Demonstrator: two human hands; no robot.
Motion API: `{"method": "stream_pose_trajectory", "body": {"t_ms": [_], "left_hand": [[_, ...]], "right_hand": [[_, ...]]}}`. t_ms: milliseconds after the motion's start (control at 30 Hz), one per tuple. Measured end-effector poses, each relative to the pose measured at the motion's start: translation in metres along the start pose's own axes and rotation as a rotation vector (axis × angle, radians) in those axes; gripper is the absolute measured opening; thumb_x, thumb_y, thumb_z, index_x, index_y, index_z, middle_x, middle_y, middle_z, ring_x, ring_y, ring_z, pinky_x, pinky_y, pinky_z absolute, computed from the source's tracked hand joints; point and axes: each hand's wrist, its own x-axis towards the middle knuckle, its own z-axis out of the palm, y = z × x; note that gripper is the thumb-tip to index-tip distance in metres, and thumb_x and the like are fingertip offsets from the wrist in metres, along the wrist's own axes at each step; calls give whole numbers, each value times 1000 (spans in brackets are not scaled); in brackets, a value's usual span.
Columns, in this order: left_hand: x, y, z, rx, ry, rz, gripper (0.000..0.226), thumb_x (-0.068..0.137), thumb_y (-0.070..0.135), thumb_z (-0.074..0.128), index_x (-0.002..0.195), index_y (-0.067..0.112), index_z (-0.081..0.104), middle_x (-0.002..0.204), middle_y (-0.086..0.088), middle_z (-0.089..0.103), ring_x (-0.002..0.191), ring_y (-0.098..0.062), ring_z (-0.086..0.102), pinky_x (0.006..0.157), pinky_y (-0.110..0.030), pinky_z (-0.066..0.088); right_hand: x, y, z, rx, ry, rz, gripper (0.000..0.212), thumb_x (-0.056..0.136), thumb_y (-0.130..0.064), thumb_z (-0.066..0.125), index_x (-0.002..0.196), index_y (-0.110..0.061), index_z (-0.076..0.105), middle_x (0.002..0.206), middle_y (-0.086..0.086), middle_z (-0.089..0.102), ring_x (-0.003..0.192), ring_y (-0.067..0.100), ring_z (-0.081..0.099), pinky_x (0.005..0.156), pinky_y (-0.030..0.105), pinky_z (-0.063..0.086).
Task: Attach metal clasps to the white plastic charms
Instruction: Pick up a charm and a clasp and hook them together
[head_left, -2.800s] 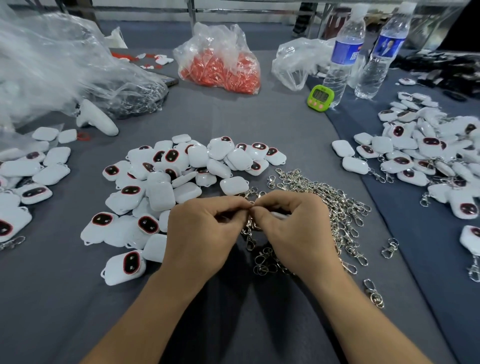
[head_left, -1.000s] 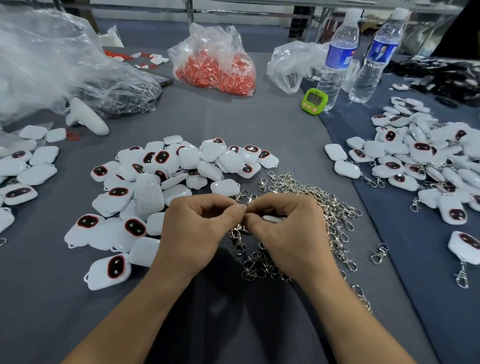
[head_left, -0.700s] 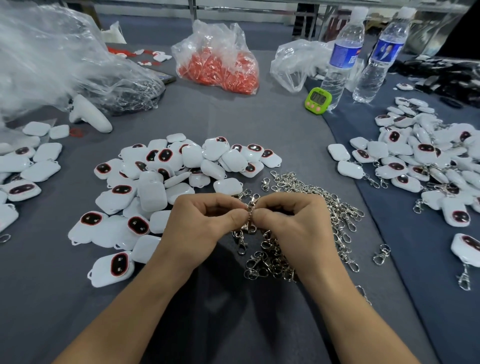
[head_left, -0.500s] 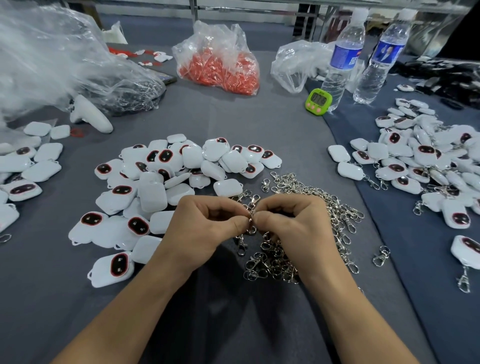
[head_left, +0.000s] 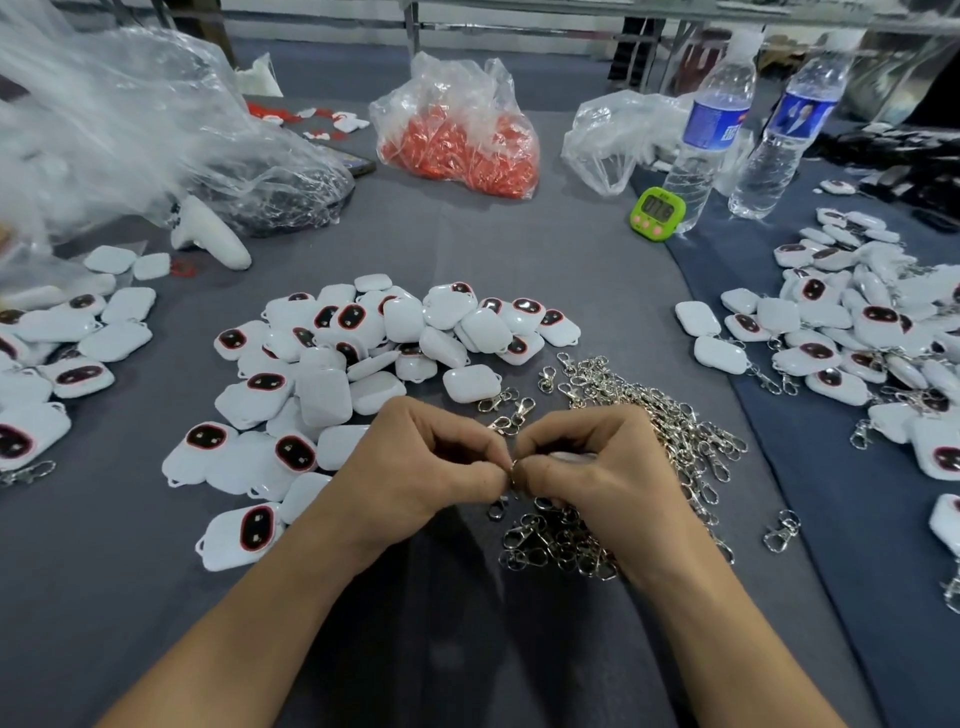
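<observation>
Head view: both hands meet low in the middle, over a grey table (head_left: 519, 249). The left hand (head_left: 415, 467) has its fingers curled in, and its thumb and first finger pinch a clasp (head_left: 512, 469). The right hand (head_left: 597, 467) is curled the same way and pinches the same clasp from the other side. The thumb tips almost touch. Only a tiny shiny bit of the clasp shows between them, so I cannot tell which way its long side points. A pale sliver (head_left: 571, 456) peeks out under the right fingers. It may be a charm, but it is too hidden to say.

The clasp pile (head_left: 649, 415) lies just past and under the right hand. It is a long heap that runs from far and left to near and right. One loose clasp (head_left: 779, 530) lies alone to its right, with its long side going near to far.

The charm pile (head_left: 337, 364) sits just past the left hand. Some charms show a dark oval with a red rim, and some lie white side up. They point all different ways. A near charm (head_left: 241, 535) lies face up with its small loop at the left.

More charms (head_left: 857, 332) lie at the right with clasps on them. Another heap (head_left: 52, 353) lies at the left edge.

Far back are a bag of red bits (head_left: 462, 140), a green timer (head_left: 657, 213) and two bottles (head_left: 711, 119).
</observation>
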Motion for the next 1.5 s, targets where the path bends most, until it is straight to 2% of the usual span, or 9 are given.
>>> {"method": "stream_pose_trajectory", "body": {"t_ms": [133, 267, 400, 567, 767, 1033, 1167, 1300, 1500], "left_hand": [[-1, -1, 5, -34, 29, -2, 10, 56, 11, 66, 62, 9, 74, 57, -3, 61, 54, -8, 50, 54, -18, 41], [0, -1, 5, -6, 404, -3, 8, 58, 16, 66, 61, 14, 73, 54, -3, 61, 53, -13, 50, 54, -28, 38], [-5, -2, -12, 647, 721, 119, 6, 66, 32, 70, 62, 28, 69, 54, 14, 63, 51, -6, 57, 50, -19, 44], [-5, -9, -21, 1064, 691, 58, 17, 73, 27, 72, 61, 24, 60, 53, 6, 54, 54, -17, 50, 52, -26, 31], [0, -13, -6, 1102, 475, 78, 8, 78, 35, 76, 78, 28, 74, 73, 8, 68, 70, -18, 60, 62, -29, 42], [0, -14, -2, 981, 288, 121, 9, 74, 26, 77, 72, 24, 69, 70, 10, 63, 70, -12, 56, 65, -34, 48], [-1, -11, 0, 963, 218, 141, 7, 74, 26, 78, 75, 25, 71, 73, 10, 65, 72, -12, 57, 67, -35, 49], [-3, -9, 1, 1214, 228, 204, 14, 80, 37, 73, 74, 25, 67, 71, 8, 63, 69, -17, 59, 58, -32, 44], [-3, -10, 12, 1209, 257, 219, 13, 81, 35, 72, 78, 23, 71, 72, 5, 65, 68, -21, 61, 55, -30, 40]], "right_hand": [[-2, 1, 2, -42, -8, -70, 14, 71, -4, 74, 76, -16, 79, 64, -4, 71, 58, 3, 60, 57, 16, 45], [-3, 4, 3, -106, 86, -130, 35, 74, 6, 62, 88, -22, 78, 83, -5, 78, 81, 6, 74, 74, 19, 57], [-5, -1, 15, -86, -31, -155, 57, 69, 11, 42, 104, -18, 75, 100, -1, 77, 99, 18, 74, 91, 38, 60], [-4, -4, 24, -279, -321, -94, 56, 80, 3, 43, 114, -29, 73, 110, -7, 75, 104, 19, 68, 93, 39, 54], [1, 6, 17, -408, 52, -92, 68, 82, 13, 44, 128, -34, 62, 121, -23, 67, 114, -9, 58, 94, 7, 40], [-1, 9, 3, -4, 219, 40, 33, 96, -4, 52, 90, -37, 58, 97, -1, 75, 77, 24, 78, 66, 51, 65], [-1, 9, 6, -111, 134, 64, 15, 85, -17, 58, 87, -28, 68, 77, 8, 76, 51, 38, 65, 45, 39, 51], [2, 12, 11, -150, 149, 91, 14, 81, -37, 62, 83, -26, 69, 71, 5, 74, 45, 10, 52, 47, 26, 41], [5, 16, 10, -87, 206, 71, 28, 90, -11, 66, 97, -38, 59, 71, 4, 71, 51, 12, 57, 46, 27, 42]]}}
